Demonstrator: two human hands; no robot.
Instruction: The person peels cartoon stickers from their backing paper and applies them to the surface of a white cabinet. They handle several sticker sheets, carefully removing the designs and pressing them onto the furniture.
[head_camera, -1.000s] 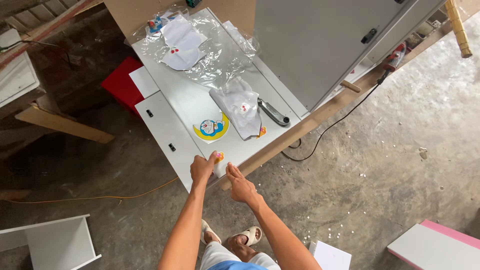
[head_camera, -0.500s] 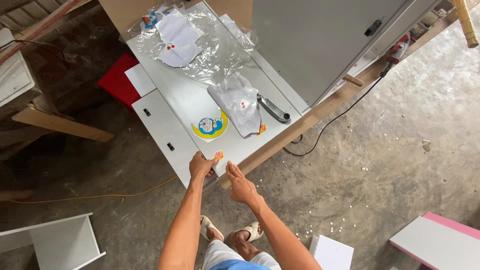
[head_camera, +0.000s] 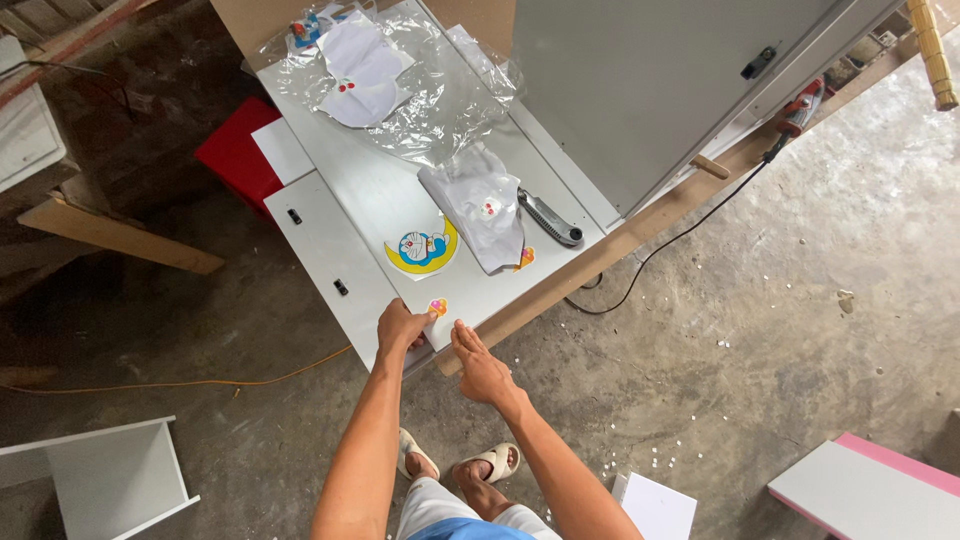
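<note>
I stand at the near corner of a white panel (head_camera: 400, 190) lying flat. My left hand (head_camera: 400, 327) pinches a small pink and yellow sticker (head_camera: 437, 306) at the panel's near edge. Beside it, my right hand (head_camera: 480, 365) rests on the edge with its fingers stretched out and holds nothing. Farther up the panel lie a round yellow and blue cartoon sticker (head_camera: 422, 246), a white backing sheet with a small sticker (head_camera: 483, 205) and a grey utility knife (head_camera: 550, 218).
Crumpled clear plastic film (head_camera: 440, 90) and a white sticker sheet (head_camera: 358, 70) cover the panel's far end. A tall grey cabinet panel (head_camera: 660, 80) stands at the right. A red board (head_camera: 235, 150), a black cable (head_camera: 690, 230), an orange cable (head_camera: 200, 380) and white furniture parts (head_camera: 110, 480) lie around.
Both hands keep their place at the panel's near corner. The camera has shifted slightly; the small sticker stays under my left fingers.
</note>
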